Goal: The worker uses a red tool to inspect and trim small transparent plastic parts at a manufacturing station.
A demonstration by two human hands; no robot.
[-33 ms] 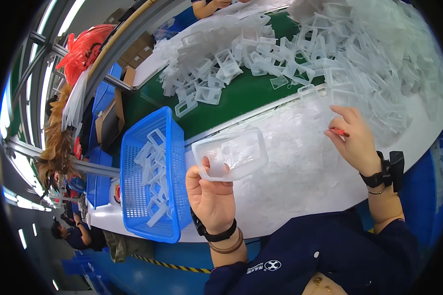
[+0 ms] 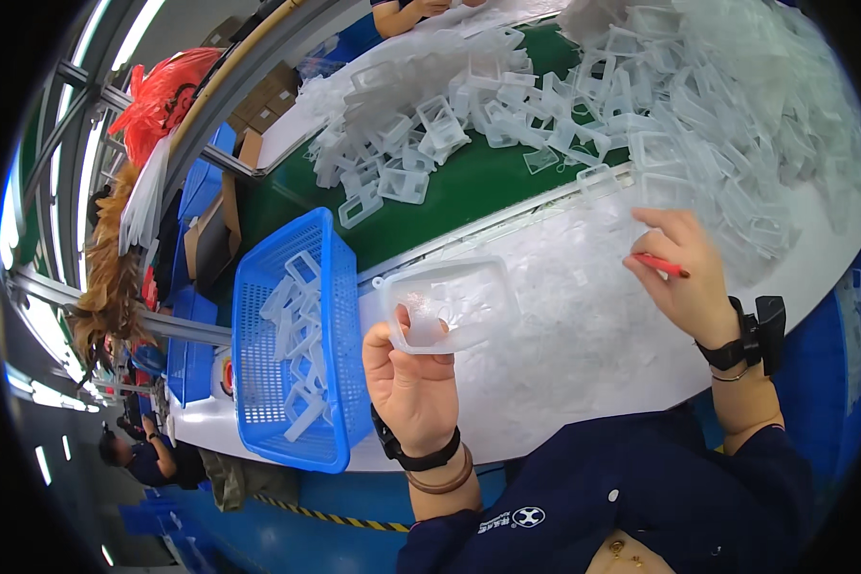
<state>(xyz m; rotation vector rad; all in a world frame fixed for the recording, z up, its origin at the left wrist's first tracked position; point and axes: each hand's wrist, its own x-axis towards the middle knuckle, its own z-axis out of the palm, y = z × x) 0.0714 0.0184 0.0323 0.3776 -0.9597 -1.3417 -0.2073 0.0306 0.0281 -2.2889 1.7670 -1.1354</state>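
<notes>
Blue basket [image 2: 258, 383] of clear plastic frames at left on white surface [image 2: 584, 354]. Beside it, left hand [image 2: 413, 383] pinching clear rectangular tray [image 2: 450, 303] by its near edge, raised above surface. Farther right, right hand [image 2: 689, 277] curled around thin red tool [image 2: 662, 265], below heap of clear frames [image 2: 641, 86].

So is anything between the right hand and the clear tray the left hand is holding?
Nothing visible. The left hand holds the clear tray up, and only bare white table lies between it and the right hand, which grips a red tool.
</notes>
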